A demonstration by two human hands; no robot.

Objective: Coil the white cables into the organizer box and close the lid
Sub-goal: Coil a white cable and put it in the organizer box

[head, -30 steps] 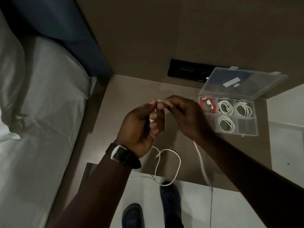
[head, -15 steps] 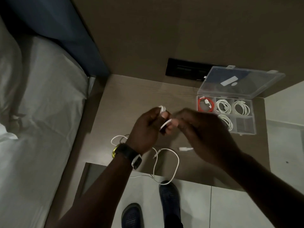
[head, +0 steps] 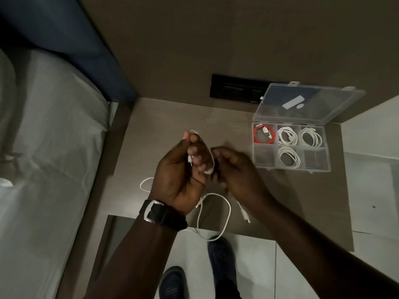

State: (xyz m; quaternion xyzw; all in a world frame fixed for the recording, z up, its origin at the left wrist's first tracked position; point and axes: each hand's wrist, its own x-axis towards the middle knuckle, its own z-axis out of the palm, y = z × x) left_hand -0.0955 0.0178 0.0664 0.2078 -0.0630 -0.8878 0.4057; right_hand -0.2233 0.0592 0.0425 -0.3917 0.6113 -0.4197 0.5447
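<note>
We see the left hand (head: 179, 169) clenched on a white cable (head: 212, 162) wound round its fingers, above the worktop (head: 164, 117). Right hand (head: 237, 171) just beside it, blurred; we cannot tell its grip. Loose cable (head: 224, 214) trails on the worktop below. Organizer box (head: 323, 169) at right, lid (head: 306, 102) open: one red coil (head: 257, 137) and three white coils (head: 288, 157) in separate compartments.

Dim room, soft light from above, upper left of the frame very dark, pale floor (head: 371, 190) at the right brightest, right hand (head: 235, 169) a bit blurry, small shine on the clear lid (head: 306, 102), edges bent by the wide lens
</note>
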